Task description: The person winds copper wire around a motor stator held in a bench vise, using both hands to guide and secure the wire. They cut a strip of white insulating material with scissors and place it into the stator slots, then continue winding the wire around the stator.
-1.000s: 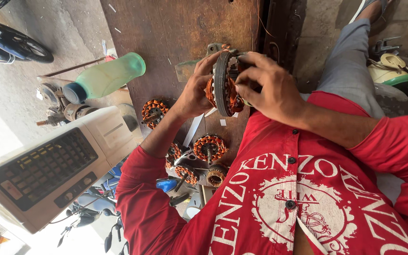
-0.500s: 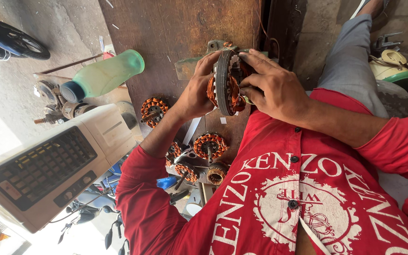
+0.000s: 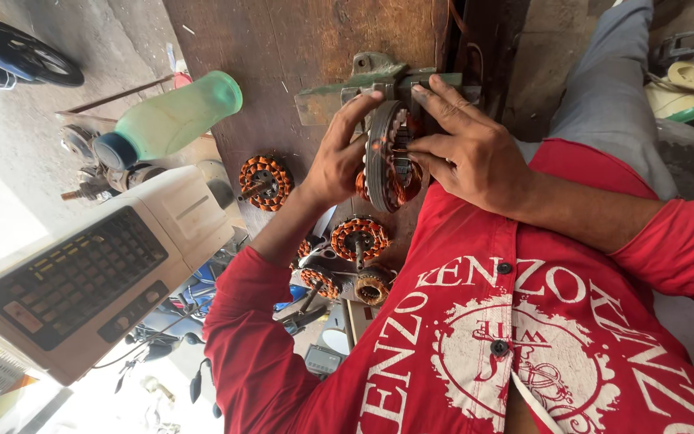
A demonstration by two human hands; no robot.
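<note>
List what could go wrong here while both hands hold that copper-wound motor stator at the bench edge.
1. The stator is held on edge between the left hand and the right hand, just above the wooden bench; a slip might drop it and damage the copper windings.
2. Fingertips pressing into its centre could get nicked by metal edges or wire ends.
3. The green bottle lying on its side nearby might roll.
</note>
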